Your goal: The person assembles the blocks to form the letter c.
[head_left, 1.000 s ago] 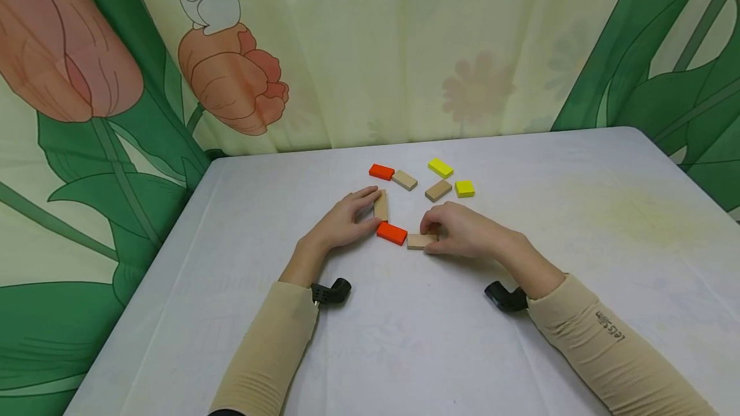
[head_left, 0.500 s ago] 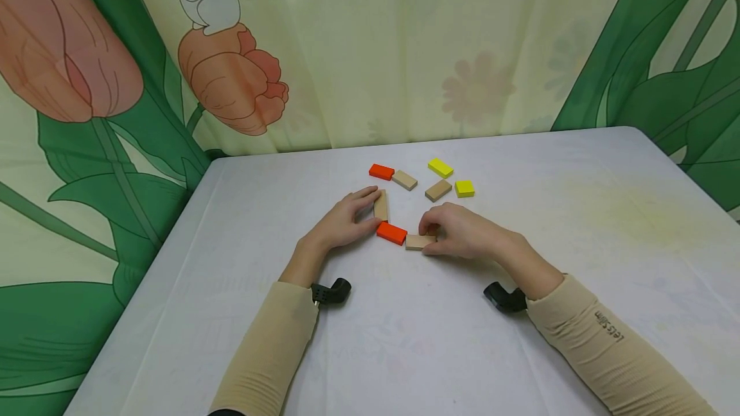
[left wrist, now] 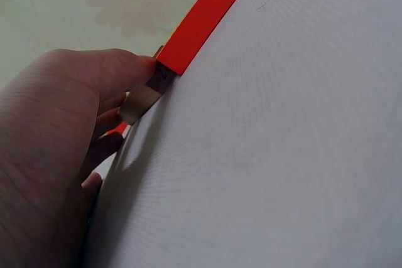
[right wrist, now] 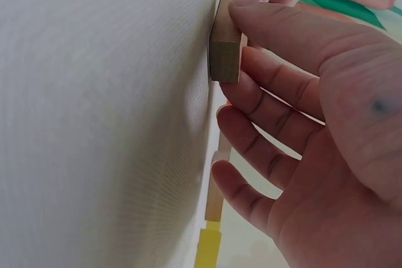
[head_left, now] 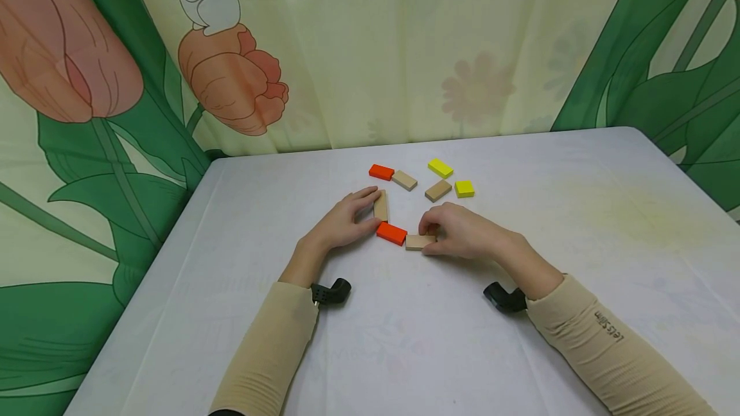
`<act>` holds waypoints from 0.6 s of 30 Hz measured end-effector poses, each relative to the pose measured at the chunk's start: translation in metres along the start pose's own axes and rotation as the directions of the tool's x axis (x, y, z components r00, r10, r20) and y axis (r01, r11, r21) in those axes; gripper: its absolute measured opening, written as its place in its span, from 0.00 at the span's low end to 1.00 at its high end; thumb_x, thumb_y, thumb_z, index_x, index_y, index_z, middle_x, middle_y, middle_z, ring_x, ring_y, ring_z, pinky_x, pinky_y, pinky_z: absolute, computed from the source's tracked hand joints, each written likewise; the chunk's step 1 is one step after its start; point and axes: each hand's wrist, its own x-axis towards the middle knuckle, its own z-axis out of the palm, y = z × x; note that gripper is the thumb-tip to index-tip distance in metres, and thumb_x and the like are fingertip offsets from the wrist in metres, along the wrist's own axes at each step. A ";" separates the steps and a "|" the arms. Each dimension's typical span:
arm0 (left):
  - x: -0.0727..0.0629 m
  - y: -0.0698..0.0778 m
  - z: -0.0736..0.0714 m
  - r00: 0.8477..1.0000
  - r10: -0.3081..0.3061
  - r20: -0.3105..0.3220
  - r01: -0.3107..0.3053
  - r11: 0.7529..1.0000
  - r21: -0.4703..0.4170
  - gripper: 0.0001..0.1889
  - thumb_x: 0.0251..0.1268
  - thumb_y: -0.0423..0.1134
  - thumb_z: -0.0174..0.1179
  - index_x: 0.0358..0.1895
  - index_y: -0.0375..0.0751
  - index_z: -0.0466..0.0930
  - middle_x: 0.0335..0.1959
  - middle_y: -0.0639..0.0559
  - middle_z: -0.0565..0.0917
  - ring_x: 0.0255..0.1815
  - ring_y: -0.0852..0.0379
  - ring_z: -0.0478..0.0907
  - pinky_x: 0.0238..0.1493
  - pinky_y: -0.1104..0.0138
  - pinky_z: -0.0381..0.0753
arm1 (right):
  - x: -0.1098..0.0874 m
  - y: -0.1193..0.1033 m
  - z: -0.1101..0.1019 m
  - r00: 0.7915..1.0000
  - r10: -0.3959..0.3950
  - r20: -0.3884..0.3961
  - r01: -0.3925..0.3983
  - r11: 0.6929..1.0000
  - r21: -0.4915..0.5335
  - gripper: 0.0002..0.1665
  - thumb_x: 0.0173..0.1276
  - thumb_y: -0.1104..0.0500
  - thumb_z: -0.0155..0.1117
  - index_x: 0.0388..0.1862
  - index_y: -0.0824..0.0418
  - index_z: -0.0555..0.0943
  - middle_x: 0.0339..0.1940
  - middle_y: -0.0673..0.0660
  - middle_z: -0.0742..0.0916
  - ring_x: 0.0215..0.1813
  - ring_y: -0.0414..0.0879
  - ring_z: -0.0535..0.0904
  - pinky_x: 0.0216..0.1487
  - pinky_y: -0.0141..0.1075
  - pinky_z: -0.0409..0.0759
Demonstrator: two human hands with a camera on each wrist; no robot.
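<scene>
My left hand [head_left: 349, 219] lies beside a plain wooden block [head_left: 381, 205], fingertips at its far end. Its thumb touches the corner of a red block [head_left: 392, 233], also seen close up in the left wrist view. My right hand [head_left: 462, 230] pinches another wooden block, the near one [head_left: 417, 242], between thumb and fingers; part of it is hidden under the hand. In the right wrist view the thumb lies along one side of this near block [right wrist: 226, 48] and the fingertips are on the other. The three blocks form a bent line, end to end.
Farther back on the white-covered table [head_left: 370, 339] lie a second red block [head_left: 381, 172], a wooden block [head_left: 405, 180] at its end, another wooden block [head_left: 438, 190], and two yellow blocks, one far [head_left: 440, 167] and one nearer [head_left: 464, 189]. A printed curtain [head_left: 370, 50] hangs behind.
My right hand has slid the near wooden block slightly left, up to the end of the red block, and has since stopped. My left hand has stayed in place.
</scene>
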 end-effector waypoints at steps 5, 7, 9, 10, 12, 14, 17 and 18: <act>0.000 0.000 0.000 1.000 0.002 0.001 -0.002 1.000 0.005 0.35 0.72 0.48 0.59 0.79 0.48 0.61 0.80 0.56 0.58 0.79 0.52 0.52 0.76 0.53 0.55 | -0.001 0.001 -0.001 1.000 0.004 -0.007 -0.004 1.000 0.000 0.14 0.63 0.57 0.76 0.45 0.59 0.84 0.39 0.48 0.85 0.43 0.45 0.78 0.52 0.42 0.80; 0.000 0.000 0.000 1.000 0.003 0.001 -0.003 1.000 0.005 0.35 0.71 0.48 0.59 0.79 0.48 0.61 0.80 0.56 0.58 0.79 0.52 0.52 0.76 0.53 0.55 | -0.001 0.002 -0.002 1.000 0.009 -0.014 -0.009 1.000 0.002 0.15 0.63 0.57 0.76 0.46 0.59 0.84 0.40 0.48 0.85 0.44 0.45 0.79 0.52 0.43 0.80; 0.000 0.000 0.000 1.000 0.005 0.000 -0.005 1.000 0.003 0.35 0.71 0.48 0.59 0.79 0.48 0.61 0.80 0.56 0.58 0.79 0.52 0.52 0.76 0.53 0.55 | -0.002 0.003 -0.003 1.000 0.013 -0.019 -0.013 1.000 0.004 0.15 0.63 0.57 0.76 0.47 0.59 0.84 0.41 0.49 0.85 0.45 0.45 0.79 0.53 0.43 0.80; -0.001 0.001 -0.001 1.000 0.006 0.000 -0.006 1.000 0.002 0.35 0.71 0.48 0.59 0.79 0.48 0.62 0.80 0.56 0.58 0.79 0.52 0.52 0.76 0.53 0.55 | -0.002 0.003 -0.003 1.000 0.014 -0.021 -0.013 1.000 0.006 0.15 0.64 0.57 0.76 0.47 0.59 0.84 0.41 0.49 0.85 0.45 0.46 0.79 0.53 0.44 0.80; 0.000 0.001 -0.001 1.000 0.008 0.001 -0.008 1.000 -0.001 0.35 0.71 0.48 0.59 0.79 0.47 0.62 0.80 0.56 0.58 0.79 0.51 0.52 0.76 0.53 0.55 | -0.002 0.004 -0.004 1.000 0.016 -0.025 -0.015 1.000 0.006 0.16 0.64 0.57 0.76 0.48 0.60 0.84 0.41 0.49 0.85 0.45 0.46 0.78 0.53 0.44 0.80; 0.000 0.001 -0.001 1.000 0.009 0.000 -0.009 1.000 -0.003 0.35 0.71 0.48 0.59 0.79 0.47 0.62 0.80 0.56 0.58 0.79 0.52 0.52 0.76 0.53 0.55 | -0.002 0.004 -0.005 1.000 0.013 -0.027 -0.013 1.000 0.007 0.16 0.64 0.57 0.76 0.48 0.60 0.84 0.42 0.49 0.85 0.45 0.46 0.78 0.53 0.44 0.80; 0.000 0.001 0.000 1.000 0.014 -0.006 -0.014 1.000 -0.002 0.34 0.71 0.48 0.59 0.78 0.47 0.62 0.80 0.56 0.59 0.79 0.52 0.53 0.76 0.53 0.55 | -0.003 0.005 -0.005 1.000 -0.002 -0.028 0.003 1.000 0.007 0.16 0.63 0.58 0.76 0.47 0.60 0.84 0.42 0.49 0.85 0.46 0.47 0.78 0.53 0.44 0.79; 0.000 0.000 0.000 1.000 0.018 -0.009 -0.018 1.000 -0.001 0.34 0.71 0.47 0.59 0.78 0.47 0.62 0.80 0.56 0.59 0.79 0.51 0.53 0.76 0.53 0.55 | -0.003 0.006 -0.005 1.000 -0.008 -0.027 0.008 1.000 0.006 0.16 0.63 0.58 0.76 0.47 0.60 0.84 0.43 0.49 0.85 0.47 0.47 0.79 0.54 0.45 0.79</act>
